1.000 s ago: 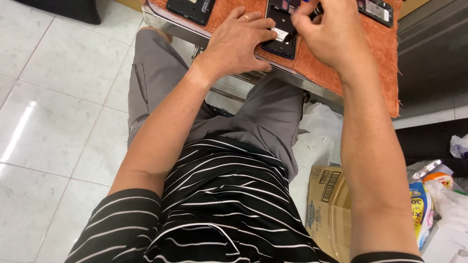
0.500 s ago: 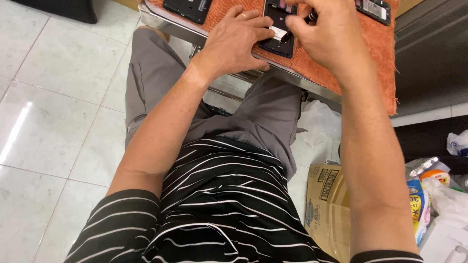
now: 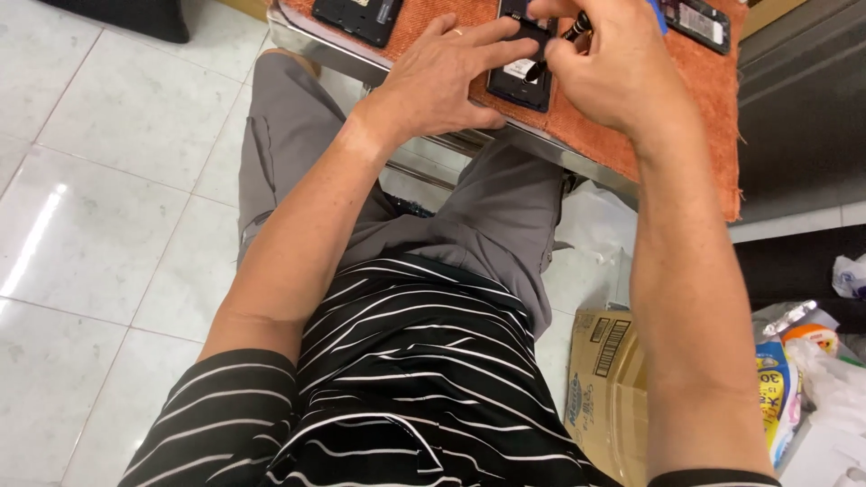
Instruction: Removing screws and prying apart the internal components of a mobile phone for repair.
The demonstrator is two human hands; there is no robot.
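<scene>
Left hand (image 3: 442,81) lies flat, fingers spread, fingertips pressing the near-left edge of the opened black phone (image 3: 521,63) on the orange mat (image 3: 631,126). Right hand (image 3: 613,72), fingers pinched narrow on a slim dark tool (image 3: 577,27), hovers directly over the phone; its long axis runs away from the person. A small white label sits just under the tool tip. Cardboard box (image 3: 604,379) with a barcode label stands on the floor, beside colourful packets (image 3: 780,388).

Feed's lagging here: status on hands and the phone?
Left hand flat, steadying opened black phone on orange cloth mat. Right hand pinching thin dark tool above it. Nothing blocking.
</scene>
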